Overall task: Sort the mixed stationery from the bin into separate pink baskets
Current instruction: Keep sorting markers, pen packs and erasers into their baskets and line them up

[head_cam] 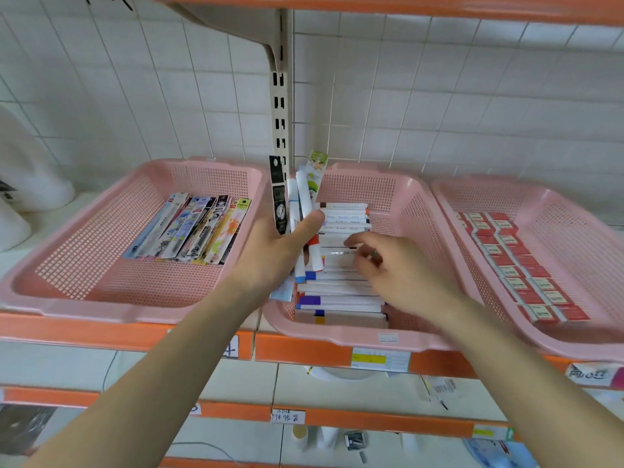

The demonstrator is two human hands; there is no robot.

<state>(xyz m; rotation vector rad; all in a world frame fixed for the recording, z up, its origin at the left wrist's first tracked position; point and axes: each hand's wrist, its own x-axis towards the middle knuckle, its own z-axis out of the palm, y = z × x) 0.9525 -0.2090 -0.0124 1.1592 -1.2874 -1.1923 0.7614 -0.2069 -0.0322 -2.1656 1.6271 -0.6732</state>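
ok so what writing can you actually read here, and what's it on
"体验装": handwritten lower tag on the lower shelf edge
"同" then unclear marks: handwritten right tag
yellow label under the middle basket: too small to read
half-hidden tag: unreadable
packets, markers, red boxes: print too blurred

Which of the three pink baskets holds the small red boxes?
The rightmost basket, with red boxes in rows. The middle basket holds white markers, the left basket flat packets.

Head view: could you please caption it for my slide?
Left hand grips mixed stationery while right hand reaches into middle pink basket.
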